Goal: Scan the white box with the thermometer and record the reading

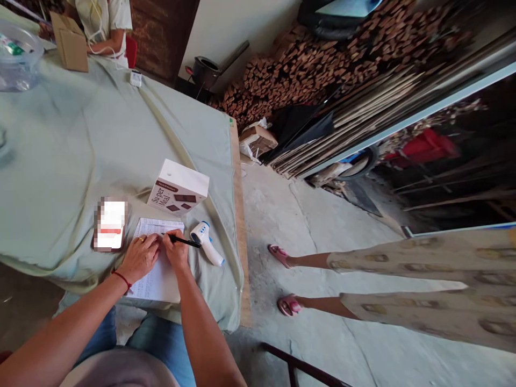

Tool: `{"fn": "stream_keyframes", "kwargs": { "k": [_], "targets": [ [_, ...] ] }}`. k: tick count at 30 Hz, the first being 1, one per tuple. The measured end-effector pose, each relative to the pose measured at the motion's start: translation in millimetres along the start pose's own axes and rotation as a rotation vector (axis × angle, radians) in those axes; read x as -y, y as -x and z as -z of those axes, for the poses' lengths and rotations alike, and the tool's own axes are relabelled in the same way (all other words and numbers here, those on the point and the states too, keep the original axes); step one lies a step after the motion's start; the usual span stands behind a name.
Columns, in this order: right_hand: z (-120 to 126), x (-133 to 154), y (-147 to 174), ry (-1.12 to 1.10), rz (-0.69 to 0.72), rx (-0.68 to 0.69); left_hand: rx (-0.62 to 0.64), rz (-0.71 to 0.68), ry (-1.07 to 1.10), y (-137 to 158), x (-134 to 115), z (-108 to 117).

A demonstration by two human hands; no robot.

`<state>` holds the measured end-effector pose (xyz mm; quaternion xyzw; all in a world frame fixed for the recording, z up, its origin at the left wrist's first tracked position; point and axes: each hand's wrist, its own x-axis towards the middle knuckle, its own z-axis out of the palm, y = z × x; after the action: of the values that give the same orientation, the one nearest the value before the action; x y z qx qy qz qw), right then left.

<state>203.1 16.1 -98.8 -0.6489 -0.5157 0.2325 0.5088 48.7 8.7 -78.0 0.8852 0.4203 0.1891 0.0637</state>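
My right hand (174, 251) is closed around a black pen (186, 241), its tip toward the upper part of a notebook page. The open notebook (161, 282) has rows of handwriting and lies near the table's front edge. My left hand (141, 258) rests flat on the page, holding nothing, with a ring and a red wrist cord showing. Left of the notebook lies a phone (110, 223) with a lit, blurred screen. A white and blue infrared thermometer (207, 243) lies to the right. Behind the notebook stands a white and brown "Super Meal" box (179, 188).
A pale green cloth covers the table (60, 161). At the far end are a clear plastic tub (20, 64), a cardboard box (69, 43) and a seated person (105, 27). Another person's legs (318, 260) stand to the right. Stacked firewood (278, 70) lines the wall.
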Motion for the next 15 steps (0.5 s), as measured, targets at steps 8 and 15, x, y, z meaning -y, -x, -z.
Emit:
{"fn": "stream_keyframes", "kwargs": {
  "k": [8,15],
  "targets": [
    [-0.5,-2.6,0.2,0.057,0.016,0.028,-0.018,-0.003,0.005,0.2,-0.3,-1.7],
    [-3.1,-2.6,0.6,0.077,0.039,0.007,0.006,0.004,0.012,0.9,0.2,-1.1]
  ]
}}
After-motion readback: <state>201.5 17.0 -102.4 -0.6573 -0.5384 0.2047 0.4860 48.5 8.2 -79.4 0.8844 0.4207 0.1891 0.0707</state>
